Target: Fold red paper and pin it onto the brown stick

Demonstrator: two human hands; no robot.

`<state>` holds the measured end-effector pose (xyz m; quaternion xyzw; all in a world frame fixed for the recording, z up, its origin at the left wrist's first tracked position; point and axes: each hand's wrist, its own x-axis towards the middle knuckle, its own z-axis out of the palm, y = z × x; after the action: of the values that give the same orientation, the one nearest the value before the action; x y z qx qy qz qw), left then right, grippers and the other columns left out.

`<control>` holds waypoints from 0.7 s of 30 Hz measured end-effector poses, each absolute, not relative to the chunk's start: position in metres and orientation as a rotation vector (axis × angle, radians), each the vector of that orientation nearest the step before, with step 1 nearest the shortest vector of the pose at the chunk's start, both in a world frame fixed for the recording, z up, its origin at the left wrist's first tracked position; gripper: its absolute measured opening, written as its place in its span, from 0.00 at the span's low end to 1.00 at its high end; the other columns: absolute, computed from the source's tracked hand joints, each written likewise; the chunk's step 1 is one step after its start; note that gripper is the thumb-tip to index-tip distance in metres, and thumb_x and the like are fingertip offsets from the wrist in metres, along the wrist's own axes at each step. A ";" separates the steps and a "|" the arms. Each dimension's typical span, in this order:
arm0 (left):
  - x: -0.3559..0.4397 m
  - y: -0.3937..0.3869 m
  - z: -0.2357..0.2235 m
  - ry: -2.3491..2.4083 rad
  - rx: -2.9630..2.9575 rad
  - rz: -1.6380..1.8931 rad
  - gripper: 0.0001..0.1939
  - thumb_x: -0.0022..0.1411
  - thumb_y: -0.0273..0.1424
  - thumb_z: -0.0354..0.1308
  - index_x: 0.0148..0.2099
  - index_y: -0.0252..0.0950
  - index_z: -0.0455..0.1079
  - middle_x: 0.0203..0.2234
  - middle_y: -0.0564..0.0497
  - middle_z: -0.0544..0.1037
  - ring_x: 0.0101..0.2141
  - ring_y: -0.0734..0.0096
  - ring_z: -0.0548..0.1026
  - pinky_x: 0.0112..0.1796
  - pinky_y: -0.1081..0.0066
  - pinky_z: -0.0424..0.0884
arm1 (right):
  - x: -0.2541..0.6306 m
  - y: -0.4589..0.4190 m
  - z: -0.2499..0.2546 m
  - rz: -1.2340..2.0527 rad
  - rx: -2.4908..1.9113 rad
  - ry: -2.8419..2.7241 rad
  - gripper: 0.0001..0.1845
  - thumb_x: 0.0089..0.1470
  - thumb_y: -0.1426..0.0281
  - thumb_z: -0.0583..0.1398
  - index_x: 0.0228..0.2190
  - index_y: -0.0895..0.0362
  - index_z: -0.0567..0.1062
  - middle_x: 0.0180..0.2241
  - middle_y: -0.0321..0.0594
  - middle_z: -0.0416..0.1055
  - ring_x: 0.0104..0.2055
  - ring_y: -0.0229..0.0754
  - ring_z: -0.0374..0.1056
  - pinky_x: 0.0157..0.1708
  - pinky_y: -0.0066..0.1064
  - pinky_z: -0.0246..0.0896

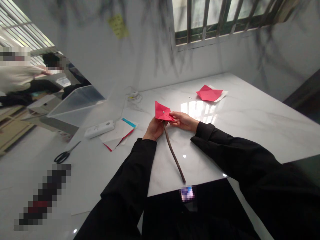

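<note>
A red paper pinwheel (162, 113) with a small pale bead or pin head at its middle sits at the top of a thin brown stick (172, 150). My left hand (153, 129) is closed just behind and under the paper, around the top of the stick; its fingers are partly hidden. From the right, my right hand (183, 120) pinches the paper's lower right corner between thumb and fingers. The stick slants down towards the table's near edge, its lower end free.
Red paper (208, 94) lies on a white sheet at the back right, near tiny pale beads (190, 97). Left stand folded papers (118, 135), a white oblong device (100, 129), scissors (63, 156), a coiled cable (134, 96) and a clear plastic bin (77, 100). Other people sit far left.
</note>
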<state>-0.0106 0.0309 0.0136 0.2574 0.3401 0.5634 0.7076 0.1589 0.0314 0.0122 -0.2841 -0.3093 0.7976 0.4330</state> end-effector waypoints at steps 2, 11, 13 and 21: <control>-0.011 0.030 0.012 0.771 0.567 1.248 0.03 0.66 0.27 0.63 0.38 0.33 0.77 0.32 0.48 0.81 0.35 0.68 0.79 0.44 0.70 0.78 | 0.159 0.030 0.012 1.975 -0.713 -0.778 0.03 0.67 0.75 0.61 0.38 0.60 0.76 0.34 0.40 0.79 0.34 0.34 0.76 0.35 0.24 0.73; -0.007 0.027 0.012 0.762 0.557 1.243 0.06 0.68 0.26 0.59 0.37 0.33 0.77 0.32 0.47 0.82 0.36 0.69 0.79 0.46 0.69 0.78 | 0.161 0.025 0.015 1.979 -0.728 -0.799 0.03 0.66 0.76 0.62 0.38 0.60 0.77 0.35 0.41 0.80 0.34 0.34 0.76 0.35 0.24 0.73; -0.006 0.026 0.013 0.751 0.560 1.240 0.07 0.68 0.26 0.60 0.35 0.33 0.76 0.31 0.48 0.81 0.34 0.70 0.78 0.44 0.71 0.77 | 0.162 0.023 0.017 1.980 -0.733 -0.796 0.04 0.67 0.76 0.61 0.37 0.61 0.77 0.35 0.41 0.79 0.33 0.34 0.75 0.34 0.23 0.72; -0.006 0.025 0.014 0.780 0.584 1.241 0.06 0.65 0.28 0.66 0.34 0.35 0.74 0.29 0.50 0.79 0.32 0.71 0.78 0.41 0.72 0.76 | 0.163 0.020 0.022 1.984 -0.746 -0.768 0.05 0.66 0.79 0.60 0.37 0.61 0.77 0.33 0.40 0.79 0.32 0.34 0.75 0.32 0.22 0.72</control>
<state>-0.0058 0.0250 0.0140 0.2628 0.3507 0.5581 0.7047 0.1633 0.0199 0.0220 -0.2990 -0.3076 0.7948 0.4294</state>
